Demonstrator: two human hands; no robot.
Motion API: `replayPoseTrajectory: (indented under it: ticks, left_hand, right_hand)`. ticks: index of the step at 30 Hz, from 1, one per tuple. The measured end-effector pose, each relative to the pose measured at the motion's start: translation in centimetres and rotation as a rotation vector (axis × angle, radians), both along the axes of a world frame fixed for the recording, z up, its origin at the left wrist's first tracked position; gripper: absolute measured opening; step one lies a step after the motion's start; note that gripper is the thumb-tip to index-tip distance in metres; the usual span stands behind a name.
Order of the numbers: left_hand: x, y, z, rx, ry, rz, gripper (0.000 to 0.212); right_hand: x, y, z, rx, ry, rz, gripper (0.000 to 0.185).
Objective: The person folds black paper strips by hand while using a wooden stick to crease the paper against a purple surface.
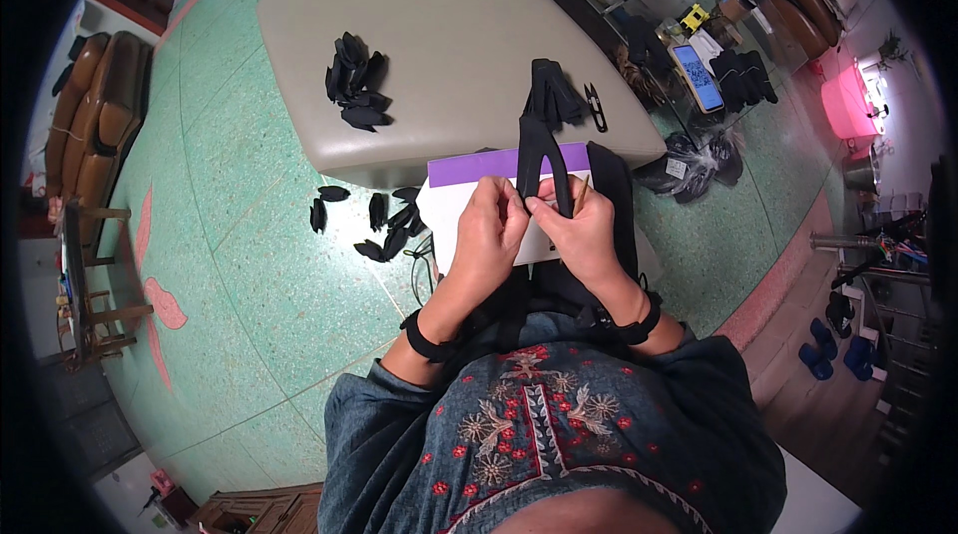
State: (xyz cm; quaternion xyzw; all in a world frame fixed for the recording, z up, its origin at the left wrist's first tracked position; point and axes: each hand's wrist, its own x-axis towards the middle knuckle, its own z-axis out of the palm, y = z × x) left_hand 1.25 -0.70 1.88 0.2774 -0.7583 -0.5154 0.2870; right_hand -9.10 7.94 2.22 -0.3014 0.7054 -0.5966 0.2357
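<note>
Both hands meet over my lap at a folded black fabric strap [532, 148]. Its loop rises away from me, spreading into two legs. My left hand [490, 219] pinches the strap's near end between thumb and fingers. The other leg runs into my right hand [575, 219], whose thumb almost touches the left fingertips. A slim pointed brown stick [582, 193] juts up from the right fingers. Beneath the hands a white board with a purple band [471, 169] rests on my lap. Just beyond lies a bunch of black straps [552, 96], with black thread snips [595, 107] to its right.
The beige padded bench [434, 17] bears a pile of folded black pieces [355, 81]. More black bundles [393, 234] lie on the green floor [247, 309]. To the right are a glass table with a phone [697, 77] and a plastic bag of black items [692, 167].
</note>
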Motion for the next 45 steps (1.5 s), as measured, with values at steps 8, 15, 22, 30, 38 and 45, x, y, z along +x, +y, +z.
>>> replayPoseTrajectory:
  ticks: [8, 15, 22, 30, 38, 45]
  left_hand:
    - [-0.1, 0.4, -0.2, -0.046, 0.011, -0.024, 0.009]
    - [0.2, 0.1, -1.2, 0.006, 0.057, 0.046, 0.010]
    - [1.9, -2.1, -0.3, 0.548, -0.035, -0.091, 0.016]
    - [1.7, -2.1, 0.3, 0.770, 0.042, -0.237, 0.012]
    - [1.4, -1.1, 0.1, 0.558, 0.029, -0.218, 0.009]
    - [1.4, -1.8, -1.8, 0.696, 0.030, -0.275, 0.009]
  right_hand:
    - [0.6, -0.4, 0.9, 0.059, 0.274, -0.050, 0.012]
    - [0.1, -0.4, 0.6, 0.122, 0.197, -0.016, 0.016]
    - [-1.0, -0.3, -0.1, 0.073, -0.045, 0.133, 0.015]
    - [-4.3, -1.7, 2.7, 0.149, -0.155, 0.282, 0.016]
    - [-5.0, -2.5, -0.9, 0.011, -0.314, 0.186, 0.017]
    - [-4.5, -3.4, 1.4, 0.047, -0.401, 0.212, 0.033]
